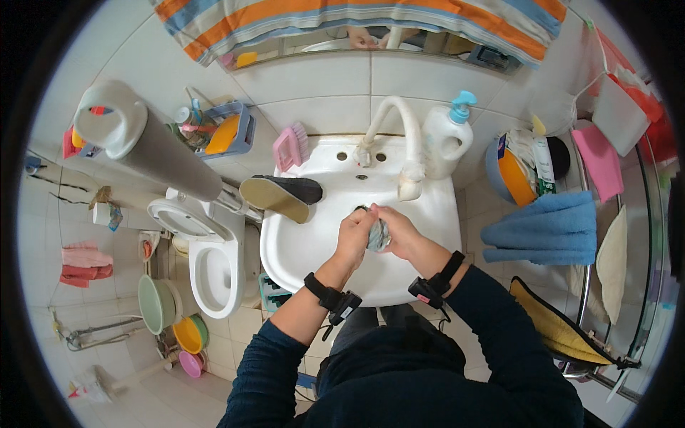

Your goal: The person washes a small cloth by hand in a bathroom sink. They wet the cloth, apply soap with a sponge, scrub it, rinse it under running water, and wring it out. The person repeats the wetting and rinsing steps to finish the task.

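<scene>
Over the white sink basin [321, 257], my left hand [354, 235] and my right hand [397, 230] are close together with the fingertips meeting. Between them is a small, crumpled grey-green thing [379, 236], perhaps wet cloth or clear plastic; its kind cannot be told. A small dark part of something shows above my left fingers. A dark shoe with a tan sole [278, 198] lies on its side on the basin's left edge. Behind it, a pink scrubbing brush [290, 147] rests on the back left corner. The white faucet spout [411, 160] bends down just beyond my right hand.
A white pump bottle [447, 139] stands at the sink's back right corner. A blue towel [540, 230] hangs on a rail at right. To the left are a toilet [217, 278] and a large grey cylinder [171, 155]. Striped cloth [364, 16] hangs over the mirror.
</scene>
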The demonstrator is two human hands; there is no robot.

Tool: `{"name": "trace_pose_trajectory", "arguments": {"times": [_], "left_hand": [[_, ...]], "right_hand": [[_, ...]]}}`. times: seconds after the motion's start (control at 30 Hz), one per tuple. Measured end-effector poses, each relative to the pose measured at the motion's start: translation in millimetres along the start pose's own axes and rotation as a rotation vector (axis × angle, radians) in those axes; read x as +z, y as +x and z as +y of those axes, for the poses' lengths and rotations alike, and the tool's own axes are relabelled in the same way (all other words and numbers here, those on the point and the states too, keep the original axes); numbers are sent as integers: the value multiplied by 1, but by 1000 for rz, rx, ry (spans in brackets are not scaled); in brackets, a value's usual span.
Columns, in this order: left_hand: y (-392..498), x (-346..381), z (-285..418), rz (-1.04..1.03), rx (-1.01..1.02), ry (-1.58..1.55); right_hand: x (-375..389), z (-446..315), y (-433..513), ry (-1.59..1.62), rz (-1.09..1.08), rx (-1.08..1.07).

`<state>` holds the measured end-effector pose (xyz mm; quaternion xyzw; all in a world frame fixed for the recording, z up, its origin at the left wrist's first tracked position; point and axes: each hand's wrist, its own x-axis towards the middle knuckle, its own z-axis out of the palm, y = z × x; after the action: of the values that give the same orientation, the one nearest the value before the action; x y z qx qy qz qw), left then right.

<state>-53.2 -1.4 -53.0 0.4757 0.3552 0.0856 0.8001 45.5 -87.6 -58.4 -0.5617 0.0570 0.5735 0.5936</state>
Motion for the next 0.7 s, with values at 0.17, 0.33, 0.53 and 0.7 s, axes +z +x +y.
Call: {"name": "trace_pose_trajectory", "arguments": {"times": [0.17, 0.33, 0.53, 0.7], "left_hand": [[-7, -7, -3, 151, -329, -250], [-14, 5, 0, 181, -521, -468], [-14, 28, 2, 146, -396, -607], [-11, 25, 6, 251, -413, -484]], "right_hand": [[1, 5, -6, -343, 95, -304], [27, 19, -38, -744, 244, -911], [42, -2, -45, -564, 501, -891], [45, 5, -46, -662, 310, -901]]}}
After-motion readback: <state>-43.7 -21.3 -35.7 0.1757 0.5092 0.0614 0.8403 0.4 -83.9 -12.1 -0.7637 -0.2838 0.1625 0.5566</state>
